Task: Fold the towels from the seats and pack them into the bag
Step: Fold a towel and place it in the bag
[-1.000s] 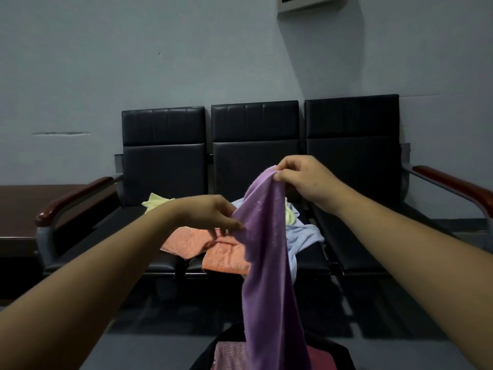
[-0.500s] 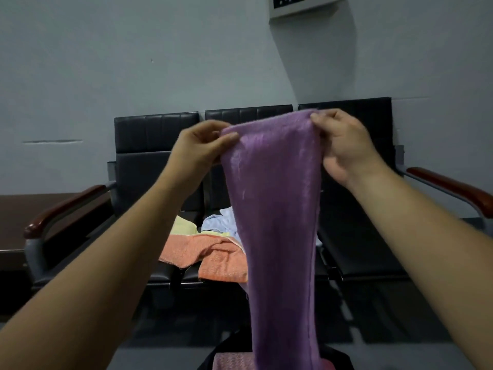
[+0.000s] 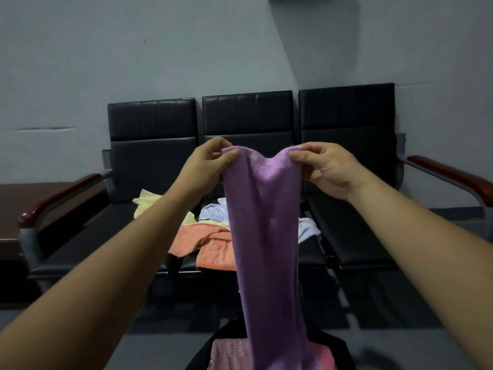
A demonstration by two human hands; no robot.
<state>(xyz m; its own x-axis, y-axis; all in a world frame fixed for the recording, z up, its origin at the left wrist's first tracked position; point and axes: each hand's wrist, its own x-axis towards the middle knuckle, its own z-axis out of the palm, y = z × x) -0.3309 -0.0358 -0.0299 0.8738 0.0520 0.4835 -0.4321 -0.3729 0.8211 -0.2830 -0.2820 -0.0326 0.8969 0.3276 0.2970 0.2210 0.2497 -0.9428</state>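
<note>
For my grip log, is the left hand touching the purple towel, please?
Touching: the head view shows the left hand pinching a top corner of the purple towel.

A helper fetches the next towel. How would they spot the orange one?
Find the row of three black padded seats. Spanning its left and middle seats lies the crumpled orange terry towel. It alone overhangs the front edge, before the pale yellow towel and light blue towel.

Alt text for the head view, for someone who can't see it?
Left hand and right hand pinch the top edge of a purple towel, which hangs over a black bag. An orange towel, a yellow towel and a pale blue towel lie on the black seats.
</note>
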